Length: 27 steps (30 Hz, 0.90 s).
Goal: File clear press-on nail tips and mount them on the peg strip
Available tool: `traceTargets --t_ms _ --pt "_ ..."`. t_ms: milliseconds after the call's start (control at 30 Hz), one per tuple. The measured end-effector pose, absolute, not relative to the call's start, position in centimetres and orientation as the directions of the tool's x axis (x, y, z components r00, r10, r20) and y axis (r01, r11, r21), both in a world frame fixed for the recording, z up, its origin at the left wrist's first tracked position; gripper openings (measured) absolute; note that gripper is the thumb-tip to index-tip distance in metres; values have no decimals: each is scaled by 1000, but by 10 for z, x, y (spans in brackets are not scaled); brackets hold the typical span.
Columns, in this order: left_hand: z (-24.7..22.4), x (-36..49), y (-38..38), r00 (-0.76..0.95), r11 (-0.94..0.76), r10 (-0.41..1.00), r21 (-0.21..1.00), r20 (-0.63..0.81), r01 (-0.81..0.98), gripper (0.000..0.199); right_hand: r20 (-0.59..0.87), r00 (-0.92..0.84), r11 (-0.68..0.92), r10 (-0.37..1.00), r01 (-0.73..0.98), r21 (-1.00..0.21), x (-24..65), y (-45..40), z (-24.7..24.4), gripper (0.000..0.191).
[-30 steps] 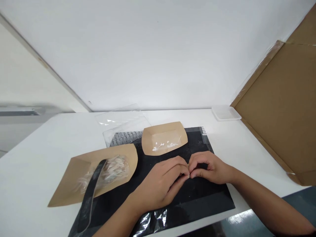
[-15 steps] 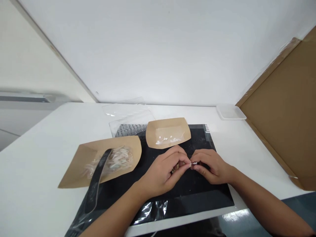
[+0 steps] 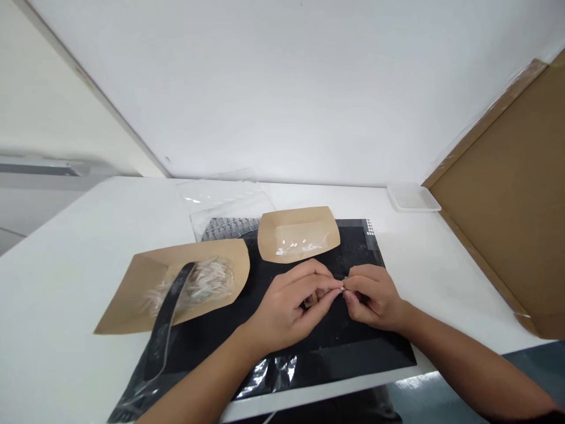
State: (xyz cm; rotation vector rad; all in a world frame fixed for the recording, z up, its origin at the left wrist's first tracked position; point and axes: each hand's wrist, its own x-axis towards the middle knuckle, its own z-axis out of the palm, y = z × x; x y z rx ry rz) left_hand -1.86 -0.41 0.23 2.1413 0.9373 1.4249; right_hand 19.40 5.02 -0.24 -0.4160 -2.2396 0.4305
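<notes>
Tiny metallic piece [image 3: 344, 288] pinched between left hand [image 3: 286, 315] and right hand [image 3: 375, 300], above black mat [image 3: 353, 353];
both hands closed, meeting on it; kraft paper tray [image 3: 300, 221] with white bits [image 3: 293, 247] just beyond.

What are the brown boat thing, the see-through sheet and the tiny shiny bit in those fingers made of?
The brown tray looks like matte kraft paperboard, with folded corners. The see-through sheet looks like thin glossy plastic, catching white glare. The tiny bit glints silvery, maybe metal, but it's too small to tell.
</notes>
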Motion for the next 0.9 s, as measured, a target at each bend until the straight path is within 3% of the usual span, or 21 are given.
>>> traceTargets --t_ms 400,900 --pt "5 -15 -5 207 -683 724 640 658 352 16 636 -666 914 391 360 -186 194 45 -6 20" --pt "3 -13 -5 182 -629 772 694 609 349 11 586 -684 900 433 364 -241 194 44 -5 22"
